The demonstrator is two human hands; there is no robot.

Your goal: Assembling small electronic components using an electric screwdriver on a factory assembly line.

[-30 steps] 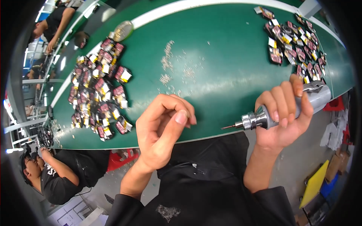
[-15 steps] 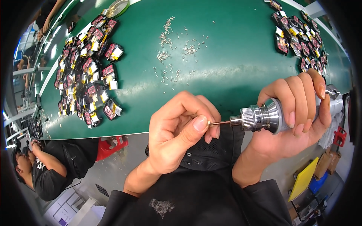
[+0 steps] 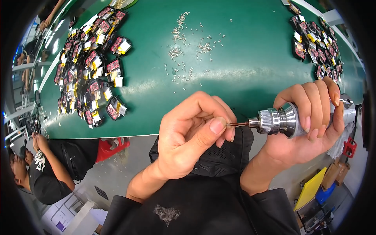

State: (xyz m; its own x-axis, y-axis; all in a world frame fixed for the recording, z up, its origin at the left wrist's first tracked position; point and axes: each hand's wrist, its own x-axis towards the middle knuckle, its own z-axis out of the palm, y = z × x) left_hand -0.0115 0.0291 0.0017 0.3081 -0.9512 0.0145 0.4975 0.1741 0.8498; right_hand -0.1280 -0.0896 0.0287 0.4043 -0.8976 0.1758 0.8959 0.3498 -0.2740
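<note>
My right hand is wrapped round a silver electric screwdriver, held level above the table's near edge. Its thin bit points left, toward my left hand. The thumb and forefinger of that hand are pinched at the bit's tip on a tiny screw, which the fingertips mostly hide. Beyond my hands, loose small screws lie scattered in little heaps on the green table.
Many small black device housings with red boards and silver battery packs are piled at the left. More housings lie at the far right. A round dish stands at the far left. Another person sits at the table's left side.
Both hands and the screwdriver have shifted slightly right in the picture. My left fingertips have closed further over the screw at the bit's tip. The view has also moved a little.
</note>
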